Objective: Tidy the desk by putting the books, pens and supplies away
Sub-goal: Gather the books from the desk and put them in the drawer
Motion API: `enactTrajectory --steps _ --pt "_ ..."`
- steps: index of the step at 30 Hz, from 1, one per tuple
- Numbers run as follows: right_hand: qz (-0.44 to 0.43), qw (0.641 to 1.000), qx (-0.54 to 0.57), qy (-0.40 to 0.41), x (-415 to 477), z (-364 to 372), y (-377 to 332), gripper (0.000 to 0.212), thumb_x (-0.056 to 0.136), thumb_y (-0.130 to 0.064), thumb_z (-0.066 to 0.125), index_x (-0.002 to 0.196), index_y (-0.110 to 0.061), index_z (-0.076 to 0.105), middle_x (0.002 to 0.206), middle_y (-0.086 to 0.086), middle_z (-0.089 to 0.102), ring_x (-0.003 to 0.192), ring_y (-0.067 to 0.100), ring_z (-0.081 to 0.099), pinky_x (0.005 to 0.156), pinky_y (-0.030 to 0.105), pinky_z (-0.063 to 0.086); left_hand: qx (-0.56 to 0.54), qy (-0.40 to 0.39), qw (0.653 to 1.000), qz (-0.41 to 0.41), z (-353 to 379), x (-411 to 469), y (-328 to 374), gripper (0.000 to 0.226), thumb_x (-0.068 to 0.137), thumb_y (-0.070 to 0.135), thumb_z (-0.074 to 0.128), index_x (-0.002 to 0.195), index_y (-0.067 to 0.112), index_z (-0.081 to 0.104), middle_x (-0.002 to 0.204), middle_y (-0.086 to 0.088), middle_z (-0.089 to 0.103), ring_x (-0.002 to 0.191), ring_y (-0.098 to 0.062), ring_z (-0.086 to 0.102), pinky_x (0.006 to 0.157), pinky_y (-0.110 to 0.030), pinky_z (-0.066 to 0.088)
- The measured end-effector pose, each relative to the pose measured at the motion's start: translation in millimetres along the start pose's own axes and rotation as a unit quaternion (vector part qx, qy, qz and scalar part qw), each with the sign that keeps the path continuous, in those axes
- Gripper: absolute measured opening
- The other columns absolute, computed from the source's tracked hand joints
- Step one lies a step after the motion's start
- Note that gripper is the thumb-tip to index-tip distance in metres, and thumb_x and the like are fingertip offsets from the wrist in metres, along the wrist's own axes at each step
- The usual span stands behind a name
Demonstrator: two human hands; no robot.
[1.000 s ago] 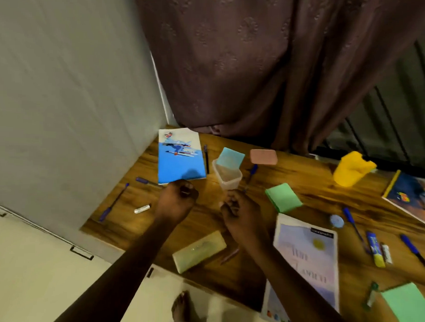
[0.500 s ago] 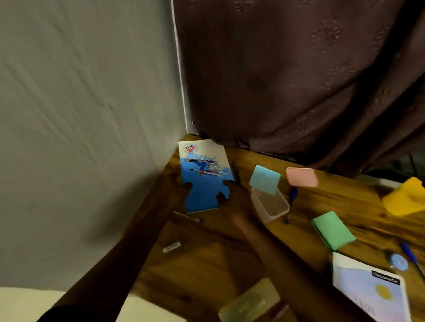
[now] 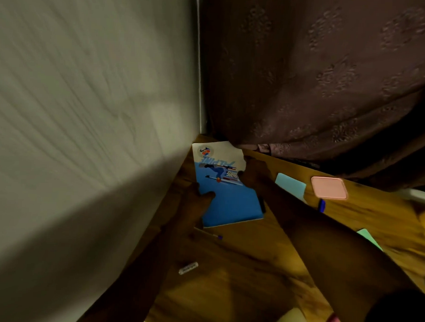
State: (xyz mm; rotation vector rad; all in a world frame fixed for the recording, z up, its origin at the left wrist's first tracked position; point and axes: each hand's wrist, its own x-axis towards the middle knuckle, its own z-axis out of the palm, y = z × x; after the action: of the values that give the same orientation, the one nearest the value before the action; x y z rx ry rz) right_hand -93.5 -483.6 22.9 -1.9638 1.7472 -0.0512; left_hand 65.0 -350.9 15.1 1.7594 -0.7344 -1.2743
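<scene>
A thin softcover book [image 3: 231,205] lies flat in the far left corner of the wooden surface [image 3: 373,209]. Its glossy cover is blue, with a white band and a skier picture at one end. It lies close to the pale, faintly streaked wall [image 3: 88,108], and its far end reaches the hem of the brown embossed curtain [image 3: 318,80]. Its long axis runs away from the person, leaning slightly left. The white title end points into the corner, so the printing reads upside down from here.

The left hand [image 3: 193,203] has its grip closed on the book's left edge, thumb laid across the blue cover. The right hand [image 3: 252,172] has its grip on the right edge near the white end, fingers curled over the rim. Both hands are deep in shadow.

A black pen [image 3: 261,204] lies just beside the book's right edge, parallel to it. Toward the back edge sit a pale blue square pad [image 3: 290,185] and a pink rounded-square piece [image 3: 329,187], with a blue pen [image 3: 321,205] between and just nearer. A slim pen with a purple tip [image 3: 211,234] lies just near of the book. A short white tube [image 3: 188,268] rests toward the left edge.
</scene>
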Motion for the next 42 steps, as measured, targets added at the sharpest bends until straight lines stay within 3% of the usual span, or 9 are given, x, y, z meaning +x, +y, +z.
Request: enactTrajectory --steps 7,14,17,21,25,30,35,38,42 --pt "0.031 0.984 0.173 0.024 17 -7 -2 0.058 0.085 -0.020 0.080 0.137 -0.010 0.060 0.133 0.011 0.062 0.123 0.031 0.060 0.102 0.041 0.049 0.019 -0.003 1.000 0.003 6 -6 0 0.045 0.095 0.003 0.064 0.138 0.005 0.053 0.143 -0.014 0.057 0.131 -0.034 0.053 0.095 -0.032 0.044" --pt "0.005 0.895 0.446 0.014 -12 -51 -26 0.037 0.082 0.013 0.072 0.118 0.013 0.065 0.122 0.030 0.068 0.103 0.041 0.069 0.096 0.055 0.056 0.040 -0.021 0.999 0.026 10 -23 5 0.055 0.094 -0.001 0.064 0.145 0.006 0.044 0.143 -0.012 0.054 0.132 -0.033 0.052 0.093 -0.028 0.046" --pt "-0.028 0.901 0.432 0.006 -32 -74 -41 0.026 0.084 0.006 0.074 0.108 0.001 0.068 0.114 0.027 0.071 0.103 0.043 0.071 0.090 0.059 0.058 0.059 -0.024 0.997 0.033 14 -37 19 0.043 0.099 0.002 0.058 0.140 0.002 0.046 0.128 -0.004 0.055 0.118 -0.019 0.052 0.093 -0.019 0.046" --pt "-0.072 0.922 0.373 0.081 -61 -115 -46 0.020 0.064 -0.014 0.078 0.063 -0.012 0.058 0.074 0.017 0.064 0.078 0.035 0.071 0.076 0.048 0.061 0.023 -0.021 0.997 0.074 28 -65 37 0.064 0.096 0.005 0.063 0.151 -0.005 0.033 0.155 -0.019 0.040 0.142 -0.035 0.040 0.118 -0.047 0.033" --pt "-0.078 0.930 0.353 0.067 -104 -161 -31 0.018 0.072 -0.007 0.077 0.086 0.004 0.070 0.091 0.027 0.072 0.086 0.041 0.073 0.079 0.056 0.062 -0.030 -0.003 0.987 0.157 32 -111 48 0.059 0.094 0.017 0.069 0.147 0.014 0.042 0.137 -0.010 0.060 0.120 -0.026 0.062 0.100 -0.043 0.053" --pt "-0.063 0.947 0.316 -0.003 -158 -193 8 0.027 0.076 0.003 0.075 0.102 0.008 0.072 0.100 0.026 0.073 0.082 0.037 0.073 0.079 0.049 0.063 0.043 0.075 0.963 0.254 44 -169 71 0.077 0.087 0.031 0.079 0.150 0.021 0.036 0.147 -0.007 0.048 0.130 -0.021 0.052 0.105 -0.043 0.050" --pt "-0.132 0.978 0.123 -0.105 -221 -208 43 0.028 0.089 -0.010 0.073 0.112 0.005 0.072 0.101 0.015 0.069 0.072 0.018 0.061 0.058 0.016 0.052 0.286 0.046 0.829 0.478 61 -219 98 0.072 0.082 0.024 0.067 0.149 0.026 0.041 0.161 -0.008 0.033 0.153 -0.028 0.025 0.124 -0.047 0.026" --pt "-0.163 0.974 0.092 -0.129 -254 -211 71 0.026 0.087 -0.018 0.077 0.104 0.002 0.074 0.095 0.018 0.071 0.078 0.020 0.060 0.071 0.037 0.056 0.426 -0.006 0.766 0.482 77 -247 110 0.060 0.084 0.032 0.067 0.142 0.022 0.056 0.156 -0.004 0.045 0.150 -0.024 0.031 0.124 -0.034 0.021" --pt "-0.182 0.962 0.099 -0.178 -304 -219 113 0.022 0.087 -0.015 0.079 0.103 -0.001 0.077 0.094 0.016 0.076 0.079 0.019 0.063 0.077 0.038 0.054 0.427 -0.142 0.778 0.438 105 -283 113 0.043 0.083 0.042 0.071 0.125 0.031 0.066 0.129 0.003 0.068 0.119 -0.017 0.062 0.101 -0.033 0.047"
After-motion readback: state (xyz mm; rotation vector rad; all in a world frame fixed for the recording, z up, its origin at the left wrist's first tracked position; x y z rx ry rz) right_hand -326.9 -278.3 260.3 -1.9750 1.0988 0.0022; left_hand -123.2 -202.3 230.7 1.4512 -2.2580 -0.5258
